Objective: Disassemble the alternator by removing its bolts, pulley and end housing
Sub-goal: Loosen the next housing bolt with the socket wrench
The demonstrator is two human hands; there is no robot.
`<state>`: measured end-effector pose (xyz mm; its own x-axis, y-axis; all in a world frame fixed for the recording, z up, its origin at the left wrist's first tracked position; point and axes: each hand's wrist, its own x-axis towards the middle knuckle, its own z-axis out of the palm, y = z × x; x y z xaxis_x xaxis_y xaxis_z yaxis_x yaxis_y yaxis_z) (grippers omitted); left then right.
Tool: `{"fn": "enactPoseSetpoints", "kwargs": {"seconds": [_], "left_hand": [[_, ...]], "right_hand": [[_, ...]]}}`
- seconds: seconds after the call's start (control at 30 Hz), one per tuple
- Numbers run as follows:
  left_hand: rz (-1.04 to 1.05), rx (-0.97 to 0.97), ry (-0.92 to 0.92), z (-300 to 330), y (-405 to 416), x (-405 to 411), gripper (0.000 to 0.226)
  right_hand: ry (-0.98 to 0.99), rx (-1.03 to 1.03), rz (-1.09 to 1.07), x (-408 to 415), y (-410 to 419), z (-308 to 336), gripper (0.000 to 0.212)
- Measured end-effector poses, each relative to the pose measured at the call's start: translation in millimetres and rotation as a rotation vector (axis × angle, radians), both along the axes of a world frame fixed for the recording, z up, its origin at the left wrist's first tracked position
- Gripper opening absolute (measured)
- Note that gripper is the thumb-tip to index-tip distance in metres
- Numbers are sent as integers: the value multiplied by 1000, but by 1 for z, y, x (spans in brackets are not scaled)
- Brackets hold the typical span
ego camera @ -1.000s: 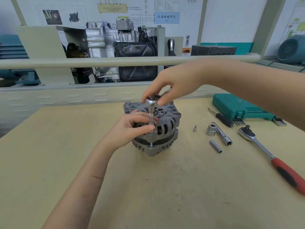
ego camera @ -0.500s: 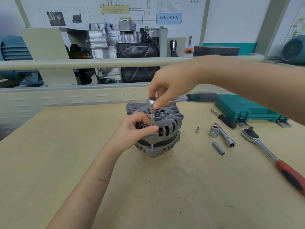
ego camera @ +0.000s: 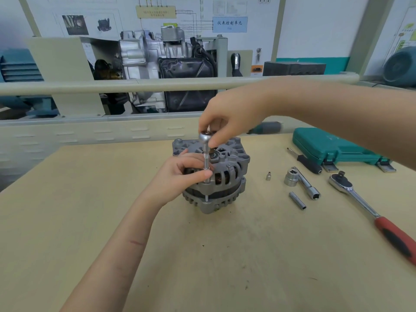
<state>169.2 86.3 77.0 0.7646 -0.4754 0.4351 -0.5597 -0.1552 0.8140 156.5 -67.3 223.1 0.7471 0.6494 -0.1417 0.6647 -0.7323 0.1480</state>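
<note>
Head view: I see left hand (ego camera: 180, 174) pinching the extension (ego camera: 206, 162) upright on the alternator (ego camera: 227, 174); right hand (ego camera: 227, 122) grips the ratchet (ego camera: 204, 136) atop it, on the worktop (ego camera: 90, 199).

The left hand (ego camera: 182, 174) sat in the middle of the frame, its grip pinched tight, arm coming from the bottom left. The right hand (ego camera: 227, 122) was just above, fingers curled, arm coming from the right.
</note>
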Motion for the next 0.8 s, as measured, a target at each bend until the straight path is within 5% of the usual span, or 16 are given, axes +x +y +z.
{"fn": "enactPoseSetpoints", "kwargs": {"seconds": [0.2, 0.47, 0.8], "left_hand": [[39, -16, -8, -2, -3, -2, 7], [-16, 66, -12, 5, 1, -4, 4], [67, 13, -49, 0, -4, -9, 19]], "right_hand": [[-85, 1, -28, 0, 0, -10, 52], [-68, -44, 55, -8, -1, -4, 18], [-102, -24, -33, -2, -3, -15, 44]]}}
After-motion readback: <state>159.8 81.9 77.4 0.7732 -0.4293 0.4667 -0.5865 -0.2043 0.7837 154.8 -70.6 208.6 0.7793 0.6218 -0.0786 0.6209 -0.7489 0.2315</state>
